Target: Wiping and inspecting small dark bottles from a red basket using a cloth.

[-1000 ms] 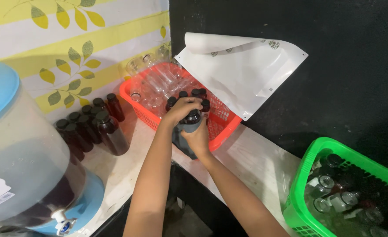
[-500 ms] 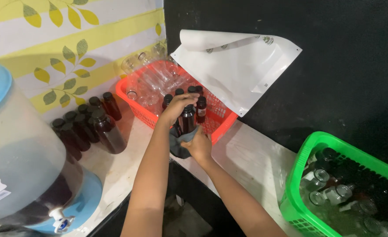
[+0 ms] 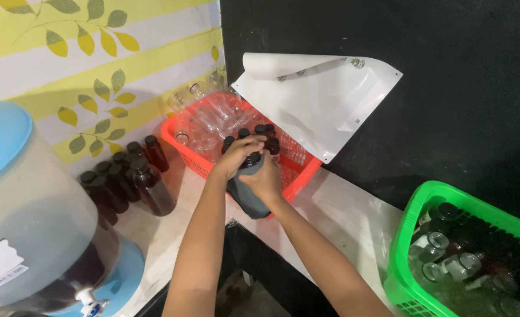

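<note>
The fingers of the left hand [image 3: 239, 154] curl over the black cap [image 3: 253, 158] of a dark bottle [image 3: 247, 191], clamped on it from above. The right hand [image 3: 267, 179] wraps the bottle's shoulder and side, fingers closed round the body. The bottle stands upright at the counter's edge [image 3: 342, 217], touching the front wall of the red basket [image 3: 298, 167].

The bottle looks full of dark liquid, so it will probably feel fairly heavy for its size. Whether it is plastic or glass cannot be told; its wall looks smooth and could be slippery if wet. The body is likely the surest place to hold it, with the cap left free for the other hand.

Inside the red basket lie clear empty bottles [image 3: 210, 120] and a few dark capped ones [image 3: 266, 136] standing near the hands. A white sheet [image 3: 319, 97] leans against the black wall behind. To the left a cluster of filled dark bottles [image 3: 131, 179] stands beside a large drink dispenser [image 3: 31, 235] with a blue lid. At the right a green basket [image 3: 413, 217] holds more bottles.
</note>
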